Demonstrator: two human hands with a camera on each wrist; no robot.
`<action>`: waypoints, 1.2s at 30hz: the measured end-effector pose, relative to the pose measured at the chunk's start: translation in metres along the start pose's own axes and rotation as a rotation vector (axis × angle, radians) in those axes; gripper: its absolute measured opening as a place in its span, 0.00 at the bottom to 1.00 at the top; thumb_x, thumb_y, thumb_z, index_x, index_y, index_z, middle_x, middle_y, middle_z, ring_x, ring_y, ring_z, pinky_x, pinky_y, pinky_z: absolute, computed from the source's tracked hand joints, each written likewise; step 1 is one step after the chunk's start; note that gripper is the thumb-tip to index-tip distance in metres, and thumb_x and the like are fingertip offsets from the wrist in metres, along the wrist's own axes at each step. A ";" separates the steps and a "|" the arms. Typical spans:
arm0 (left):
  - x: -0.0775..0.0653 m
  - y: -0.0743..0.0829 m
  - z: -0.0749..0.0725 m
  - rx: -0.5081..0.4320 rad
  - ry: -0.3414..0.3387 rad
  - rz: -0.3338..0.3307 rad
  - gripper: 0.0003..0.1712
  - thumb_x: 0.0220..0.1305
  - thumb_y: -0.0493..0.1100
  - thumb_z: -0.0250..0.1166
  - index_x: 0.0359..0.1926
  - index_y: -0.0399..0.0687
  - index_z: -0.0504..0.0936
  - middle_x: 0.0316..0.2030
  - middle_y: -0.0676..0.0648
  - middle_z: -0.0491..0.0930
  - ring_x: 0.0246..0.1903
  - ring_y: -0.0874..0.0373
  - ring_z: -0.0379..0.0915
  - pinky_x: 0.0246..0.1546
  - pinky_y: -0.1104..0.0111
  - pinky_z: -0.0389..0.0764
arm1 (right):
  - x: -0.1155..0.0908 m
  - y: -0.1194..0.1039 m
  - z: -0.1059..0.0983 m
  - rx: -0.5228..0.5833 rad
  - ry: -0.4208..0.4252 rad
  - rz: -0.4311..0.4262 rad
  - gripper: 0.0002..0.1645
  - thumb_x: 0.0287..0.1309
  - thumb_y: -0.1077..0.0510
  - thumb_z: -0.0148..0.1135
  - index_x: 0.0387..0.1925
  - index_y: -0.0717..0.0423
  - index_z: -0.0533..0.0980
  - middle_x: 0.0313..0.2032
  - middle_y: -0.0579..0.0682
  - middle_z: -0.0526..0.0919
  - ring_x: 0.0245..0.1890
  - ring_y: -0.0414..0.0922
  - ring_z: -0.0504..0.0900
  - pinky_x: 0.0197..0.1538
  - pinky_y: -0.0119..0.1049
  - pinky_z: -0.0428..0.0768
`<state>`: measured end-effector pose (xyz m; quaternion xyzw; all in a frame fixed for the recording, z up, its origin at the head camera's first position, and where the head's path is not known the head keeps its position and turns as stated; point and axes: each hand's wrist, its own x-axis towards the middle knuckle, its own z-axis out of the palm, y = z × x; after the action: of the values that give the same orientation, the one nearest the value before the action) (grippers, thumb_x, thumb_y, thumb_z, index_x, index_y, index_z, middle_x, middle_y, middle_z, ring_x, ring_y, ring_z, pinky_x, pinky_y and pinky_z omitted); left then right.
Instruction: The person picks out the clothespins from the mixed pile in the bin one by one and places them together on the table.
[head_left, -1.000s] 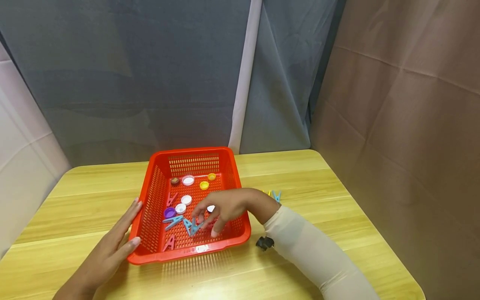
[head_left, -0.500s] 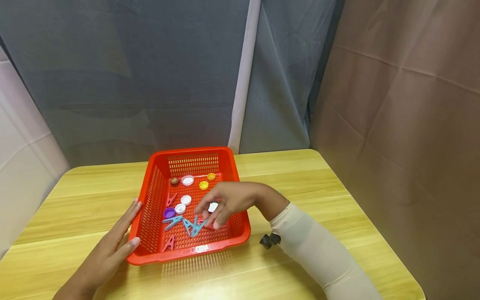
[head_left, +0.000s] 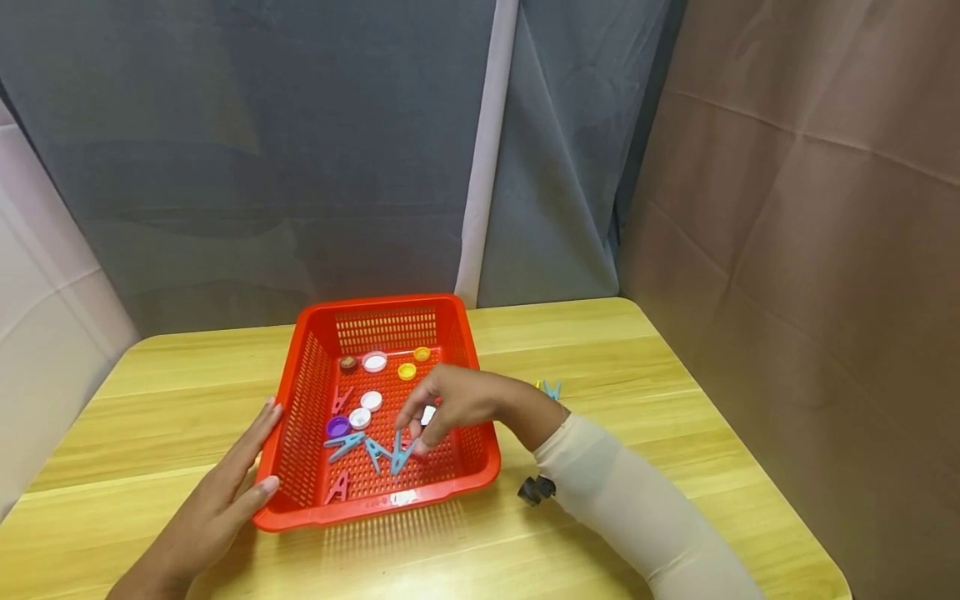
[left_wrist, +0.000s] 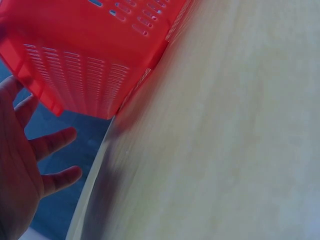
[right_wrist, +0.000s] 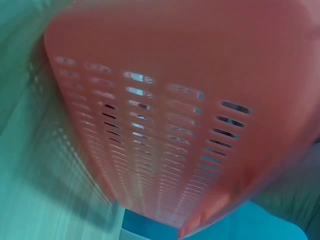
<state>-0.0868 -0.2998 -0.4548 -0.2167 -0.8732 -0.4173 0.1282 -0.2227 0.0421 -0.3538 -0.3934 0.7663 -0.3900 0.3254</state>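
Note:
A red slotted basket (head_left: pixel 375 502) stands on the wooden table. My left hand (head_left: pixel 213 504) rests against its left rim, fingers extended; the left wrist view shows those fingers (left_wrist: pixel 55 142) spread beside the basket wall. Over the basket's near right part, my right hand (head_left: pixel 453 404) pinches a blue clothespin (head_left: pixel 400 460) at its ends. Another blue clothespin (head_left: pixel 377 454) lies just left of it, and a third blue clothespin (head_left: pixel 345 445) further left. Pink clothespins (head_left: pixel 338 487) lie about them, one partly hidden by the right hand. In the right wrist view, the basket wall (right_wrist: pixel 165 40) hides the fingers.
Inside the basket are bottle caps: a purple cap (head_left: pixel 338 427), white caps (head_left: pixel 360 417), yellow caps (head_left: pixel 407 371) and a brown cap (head_left: pixel 348 364). Beyond my right forearm lies a blue clothespin (head_left: pixel 552 389) on the table, beside something yellow. Curtains surround the table's back and sides.
My right hand has shifted slightly right, and the blue clothespin at its fingertips has moved right with it, away from its neighbour. The left hand and basket have stayed in place.

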 end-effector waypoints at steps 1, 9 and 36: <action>0.000 0.000 0.000 0.000 0.000 -0.001 0.49 0.75 0.31 0.61 0.90 0.53 0.50 0.90 0.55 0.42 0.83 0.81 0.38 0.67 0.93 0.51 | 0.003 0.001 0.002 -0.027 0.010 0.017 0.21 0.57 0.70 0.81 0.53 0.65 0.89 0.31 0.44 0.87 0.35 0.42 0.83 0.39 0.28 0.82; 0.000 0.001 0.000 0.009 -0.003 -0.021 0.49 0.76 0.32 0.61 0.90 0.56 0.50 0.90 0.57 0.42 0.82 0.83 0.37 0.66 0.94 0.48 | 0.016 -0.005 0.019 -0.281 -0.003 0.068 0.18 0.56 0.72 0.79 0.49 0.64 0.90 0.28 0.43 0.84 0.34 0.38 0.80 0.38 0.24 0.78; -0.001 -0.001 0.001 0.013 -0.007 -0.025 0.49 0.76 0.33 0.61 0.90 0.57 0.50 0.90 0.54 0.42 0.82 0.84 0.37 0.66 0.94 0.48 | 0.023 -0.007 0.047 -0.612 -0.018 0.127 0.19 0.56 0.73 0.78 0.42 0.50 0.85 0.33 0.42 0.86 0.35 0.36 0.80 0.33 0.25 0.80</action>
<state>-0.0867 -0.3002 -0.4566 -0.2063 -0.8790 -0.4122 0.1215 -0.1938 0.0037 -0.3750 -0.4279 0.8683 -0.1167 0.2221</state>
